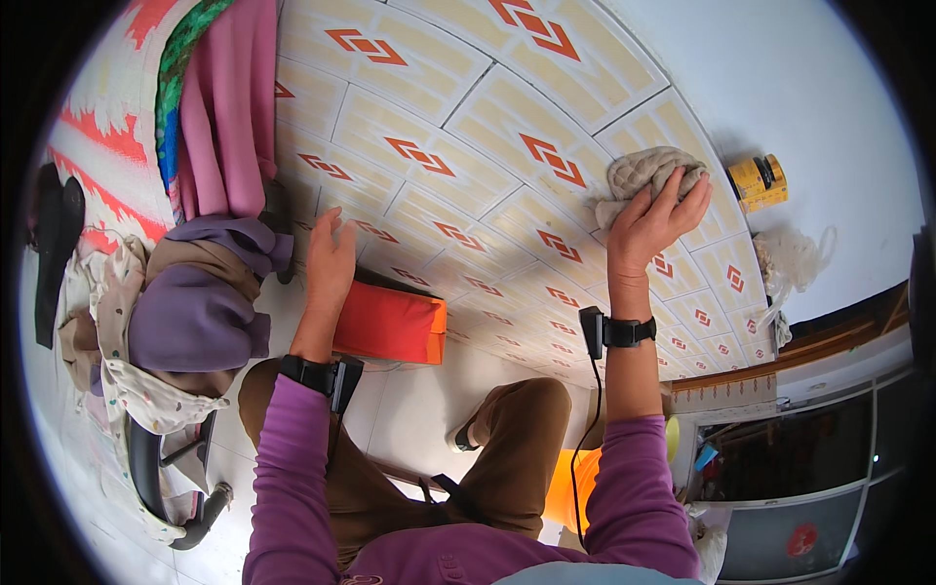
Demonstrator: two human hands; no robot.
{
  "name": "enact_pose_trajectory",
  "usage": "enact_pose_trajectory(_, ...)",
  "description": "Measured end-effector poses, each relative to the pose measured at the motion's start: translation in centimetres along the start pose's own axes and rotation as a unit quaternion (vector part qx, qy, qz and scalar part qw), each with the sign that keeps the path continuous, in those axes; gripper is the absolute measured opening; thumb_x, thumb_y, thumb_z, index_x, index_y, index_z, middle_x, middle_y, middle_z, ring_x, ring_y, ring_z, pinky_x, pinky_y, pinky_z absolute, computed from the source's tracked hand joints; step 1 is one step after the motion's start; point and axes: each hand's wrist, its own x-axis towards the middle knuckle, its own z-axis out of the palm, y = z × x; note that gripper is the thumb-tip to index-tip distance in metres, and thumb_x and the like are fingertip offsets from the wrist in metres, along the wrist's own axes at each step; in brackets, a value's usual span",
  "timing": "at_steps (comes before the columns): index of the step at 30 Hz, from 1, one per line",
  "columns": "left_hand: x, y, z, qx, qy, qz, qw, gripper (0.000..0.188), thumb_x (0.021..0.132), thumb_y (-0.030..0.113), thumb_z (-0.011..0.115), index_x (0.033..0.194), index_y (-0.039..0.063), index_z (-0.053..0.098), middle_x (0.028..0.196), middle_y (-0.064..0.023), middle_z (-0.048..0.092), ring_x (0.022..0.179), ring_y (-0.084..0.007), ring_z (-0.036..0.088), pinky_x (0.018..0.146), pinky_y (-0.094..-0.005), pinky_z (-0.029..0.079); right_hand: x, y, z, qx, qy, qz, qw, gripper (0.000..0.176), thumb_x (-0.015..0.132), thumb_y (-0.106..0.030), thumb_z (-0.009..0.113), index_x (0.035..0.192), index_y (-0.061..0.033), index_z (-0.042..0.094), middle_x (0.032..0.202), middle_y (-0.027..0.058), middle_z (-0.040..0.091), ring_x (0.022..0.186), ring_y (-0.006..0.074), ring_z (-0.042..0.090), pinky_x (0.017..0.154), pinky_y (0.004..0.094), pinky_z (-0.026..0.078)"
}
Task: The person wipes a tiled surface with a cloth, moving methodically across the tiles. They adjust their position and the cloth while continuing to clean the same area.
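My right hand (654, 219) presses a crumpled grey-beige quilted cloth (647, 172) against the tiled wall (482, 146), near the upper edge of the tiles. The tiles are cream and white with orange-red diamond patterns. Farther left, my left hand (329, 256) is held out with its fingers apart and holds nothing. Just beside and below it sits a red and orange box or bag (387, 322) at the foot of the wall. Both wrists wear black straps with small black devices; a cable runs down from the right one.
Purple and brown clothes (194, 314) are piled on a chair (146, 453) at left, near pink fabric (219, 110). A yellow container (757, 183) and a clear plastic bag (793, 256) are above the tile edge. An orange bucket (567, 490) stands near my right leg.
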Motion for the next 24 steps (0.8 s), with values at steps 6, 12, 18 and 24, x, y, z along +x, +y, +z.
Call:
enact_pose_trajectory(6, 1.5, -1.4, -0.1, -0.018, -0.003, -0.015, 1.000, 0.046, 0.099, 0.031, 0.059, 0.138, 0.008, 0.053, 0.133, -0.0177, 0.059, 0.125, -0.0290, 0.056, 0.103, -0.0387, 0.044, 6.9, -12.2, 6.8, 0.093, 0.004, -0.140, 0.986, 0.046, 0.076, -0.003, 0.069, 0.122, 0.0009, 0.064, 0.147, 0.0193, 0.044, 0.137, 0.0445, 0.038, 0.108, 0.0528, 0.038)
enact_pose_trajectory(12, 3.4, -4.3, -0.4, -0.061, 0.032, -0.023, 0.997, 0.046, 0.098, 0.031, 0.060, 0.137, 0.008, 0.055, 0.127, -0.0153, 0.062, 0.118, -0.0270, 0.059, 0.100, -0.0375, 0.046, 9.6, -21.1, 9.5, 0.096, -0.014, -0.261, 0.960, 0.031, 0.086, -0.013, 0.062, 0.113, -0.0002, 0.070, 0.143, 0.0135, 0.052, 0.134, 0.0354, 0.045, 0.113, 0.0471, 0.036)
enact_pose_trajectory(18, 3.5, -5.6, -0.5, -0.016, 0.022, -0.023, 0.999, 0.046, 0.097, 0.033, 0.061, 0.135, 0.007, 0.056, 0.123, -0.0152, 0.064, 0.115, -0.0276, 0.061, 0.099, -0.0374, 0.046, 7.9, -13.1, 6.8, 0.145, -0.003, -0.235, 0.961, 0.035, 0.078, -0.012, 0.068, 0.112, -0.0059, 0.071, 0.142, 0.0123, 0.053, 0.135, 0.0380, 0.043, 0.110, 0.0497, 0.037)
enact_pose_trajectory(24, 2.6, -5.4, -0.8, 0.009, 0.015, -0.017, 1.000, 0.046, 0.097, 0.034, 0.060, 0.135, 0.007, 0.055, 0.125, -0.0162, 0.062, 0.116, -0.0292, 0.060, 0.100, -0.0383, 0.046, 3.6, -2.1, -0.3, 0.062, -0.042, -0.104, 0.992, 0.045, 0.072, -0.007, 0.072, 0.117, -0.0134, 0.072, 0.146, 0.0122, 0.051, 0.138, 0.0395, 0.041, 0.107, 0.0582, 0.037)
